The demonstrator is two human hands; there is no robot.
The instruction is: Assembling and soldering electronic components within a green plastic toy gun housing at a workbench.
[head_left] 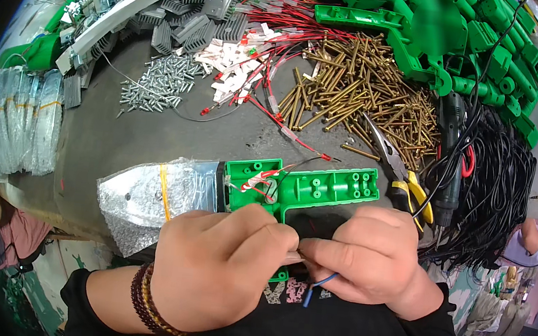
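My left hand (pixel 225 262) and my right hand (pixel 368 259) meet fingertip to fingertip over the near edge of a green plastic housing half (pixel 336 187). Both are closed in a pinch; the tiny thing between their tips is mostly hidden. From under the right fingers a short blue wire (pixel 320 285) hangs down. Inside the housing lie thin red and black wires and a small white connector (pixel 256 181). Against its left end rests a flat dark-edged part in bubble wrap (pixel 140 190) with a yellow band, partly behind my left hand.
Beyond the housing lie brass-coloured screws (pixel 358 85), silver screws (pixel 159 82), white connectors (pixel 231 64), red wires (pixel 286 14) and grey heat sinks (pixel 192 26). Yellow-handled pliers (pixel 407 180), a power screwdriver (pixel 449 155) and black cables (pixel 492 187) are right; green housings (pixel 494 54) pile up far right.
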